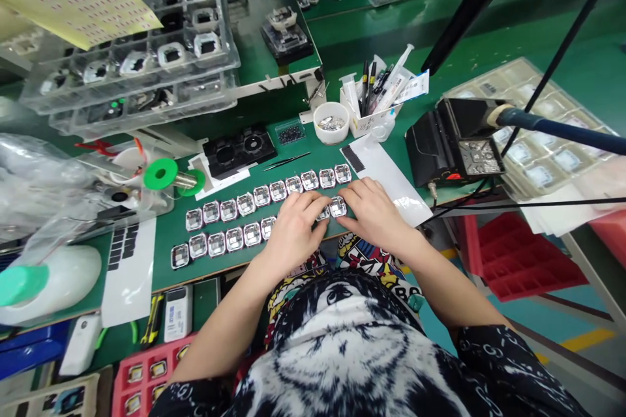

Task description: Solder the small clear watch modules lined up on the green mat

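Lying between the two hands, close to the counter's [169, 228] near edge: the end casing [338, 206] of the near row [234, 239]. Touching its side with the right hand [374, 216], thumb and fingers part-open and bent; cannot tell how firmly gripped. Curving the left hand [299, 225] over neighbouring casings, thumb apart from forefinger, partly hiding them; grip unclear. Just beyond both hands, the far row [278, 191], with tweezers [287, 161] behind.
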Demonstrator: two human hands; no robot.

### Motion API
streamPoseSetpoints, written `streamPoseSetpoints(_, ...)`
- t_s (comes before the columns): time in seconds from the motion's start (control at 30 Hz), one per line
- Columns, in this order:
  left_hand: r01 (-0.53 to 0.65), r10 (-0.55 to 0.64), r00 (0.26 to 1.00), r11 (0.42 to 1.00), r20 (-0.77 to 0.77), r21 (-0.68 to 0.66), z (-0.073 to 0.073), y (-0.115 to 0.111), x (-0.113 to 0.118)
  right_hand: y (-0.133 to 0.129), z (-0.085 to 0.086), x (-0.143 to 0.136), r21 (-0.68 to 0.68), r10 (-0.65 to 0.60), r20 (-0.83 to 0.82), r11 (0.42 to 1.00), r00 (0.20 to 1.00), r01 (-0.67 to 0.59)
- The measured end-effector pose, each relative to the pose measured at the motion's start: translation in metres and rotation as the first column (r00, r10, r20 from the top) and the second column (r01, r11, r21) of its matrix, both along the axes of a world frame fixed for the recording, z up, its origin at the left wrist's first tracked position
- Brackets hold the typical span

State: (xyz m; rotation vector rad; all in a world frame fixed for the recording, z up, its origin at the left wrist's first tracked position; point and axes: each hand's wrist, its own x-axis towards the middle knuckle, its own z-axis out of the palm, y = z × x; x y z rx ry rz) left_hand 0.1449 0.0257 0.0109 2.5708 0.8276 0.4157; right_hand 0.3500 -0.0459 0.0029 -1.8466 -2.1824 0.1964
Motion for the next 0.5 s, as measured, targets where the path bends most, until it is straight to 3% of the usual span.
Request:
streamPoseSetpoints(0.13, 0.004, -0.001, 0.998, 0.999, 0.061, -0.049, 0.007, 0.009, -0.011, 0.001, -0.002, -0.001, -0.001, -0.007, -0.027, 1.000, 1.000, 0.007)
streamPoseSetpoints(0.3, -0.156, 0.152, 0.985, 0.987, 0.076, 0.048, 0.013, 0.038, -0.023, 0.001, -0.004, 0.005, 0.021, 0.010, -0.051, 1.000, 0.999, -0.009)
streamPoseSetpoints(0.4, -0.193, 0.201, 0.979, 0.961, -0.020, 0.197, 0.021, 0.056, -0.015, -0.001, -0.008, 0.008, 0.077, 0.036, -0.073, 0.997, 0.997, -0.031)
streamPoseSetpoints(0.5, -0.140, 0.211, 0.956, 0.939, -0.205, 0.315, 0.031, 0.078, 0.001, 0.001, -0.017, 0.012, 0.200, 0.048, -0.097, 0.979, 0.994, -0.027)
